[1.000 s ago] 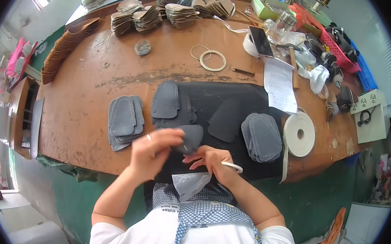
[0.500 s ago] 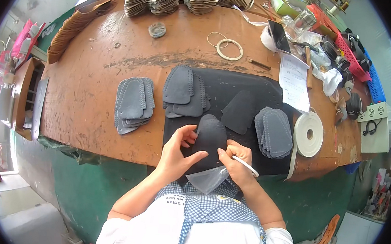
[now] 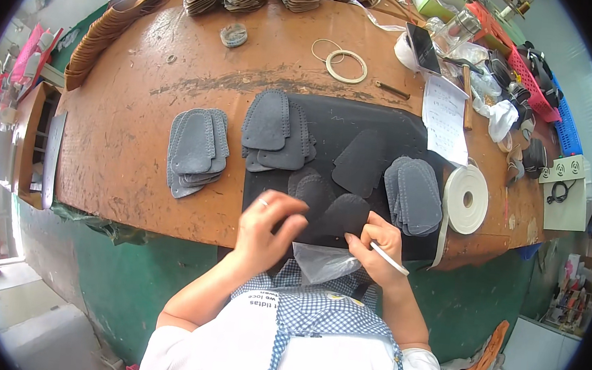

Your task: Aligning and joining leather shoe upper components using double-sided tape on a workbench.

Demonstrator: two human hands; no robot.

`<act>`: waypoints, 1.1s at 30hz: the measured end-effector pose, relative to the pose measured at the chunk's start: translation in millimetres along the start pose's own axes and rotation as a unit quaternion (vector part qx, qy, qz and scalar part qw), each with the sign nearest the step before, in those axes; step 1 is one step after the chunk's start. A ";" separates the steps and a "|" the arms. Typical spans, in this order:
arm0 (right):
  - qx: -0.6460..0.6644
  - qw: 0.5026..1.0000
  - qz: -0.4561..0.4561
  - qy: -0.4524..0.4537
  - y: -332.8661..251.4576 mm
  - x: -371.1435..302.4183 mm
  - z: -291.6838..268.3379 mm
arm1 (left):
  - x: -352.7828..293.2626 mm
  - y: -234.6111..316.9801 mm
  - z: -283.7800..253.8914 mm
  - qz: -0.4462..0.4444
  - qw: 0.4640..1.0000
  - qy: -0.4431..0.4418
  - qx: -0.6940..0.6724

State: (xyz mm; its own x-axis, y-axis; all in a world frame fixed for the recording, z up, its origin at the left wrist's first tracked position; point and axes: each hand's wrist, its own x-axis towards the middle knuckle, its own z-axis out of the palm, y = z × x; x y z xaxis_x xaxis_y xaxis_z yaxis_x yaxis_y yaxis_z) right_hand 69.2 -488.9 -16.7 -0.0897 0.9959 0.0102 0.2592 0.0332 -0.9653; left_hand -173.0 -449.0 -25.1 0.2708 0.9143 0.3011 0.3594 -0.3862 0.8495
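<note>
My right hand (image 3: 377, 253) pinches the lower right edge of a dark, round-topped leather piece (image 3: 344, 215). A slim white stick-like thing (image 3: 389, 259) is also tucked in its fingers. My left hand (image 3: 265, 228) hovers at the piece's left, fingers bent and thumb apart, with nothing plainly in it. Just beyond it another dark rounded piece (image 3: 309, 190) lies on the black mat (image 3: 357, 113), partly behind the held one. A clear plastic bag (image 3: 323, 264) hangs below my hands at the table edge. A single dark piece (image 3: 361, 164) lies flat farther back.
Stacks of grey stitched-edge pieces sit at left (image 3: 198, 146), centre (image 3: 266, 123) and right (image 3: 413, 198). Beside the right stack is a white tape roll (image 3: 466, 200). A paper sheet (image 3: 446, 120), a phone (image 3: 423, 49) and a hammer (image 3: 467, 94) lie at the right.
The held piece has moved right and tilted with my right hand. My left hand has come off it, leftward. Another dark rounded piece now shows behind it.
</note>
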 end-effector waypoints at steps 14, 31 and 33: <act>-0.119 0.990 -0.073 0.035 10.8 28.4 16.8 | 9.7 -12.2 19.6 -0.052 0.985 0.009 0.162; -0.089 0.974 -0.174 0.110 16.1 28.7 19.7 | 28.9 -21.6 36.1 -0.222 0.938 0.012 -0.266; -0.122 0.961 -0.210 0.135 15.3 28.1 17.2 | 41.7 -24.9 28.5 -0.197 0.947 0.060 -0.246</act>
State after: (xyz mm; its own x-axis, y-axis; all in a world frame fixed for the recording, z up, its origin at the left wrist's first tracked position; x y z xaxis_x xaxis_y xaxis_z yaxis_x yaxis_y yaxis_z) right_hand 54.1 -461.8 -35.6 0.0091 0.8750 0.4840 0.4763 0.4218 -0.7715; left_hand -145.2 -404.8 -46.0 0.0881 0.9944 -0.0588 -0.0560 0.0639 0.9964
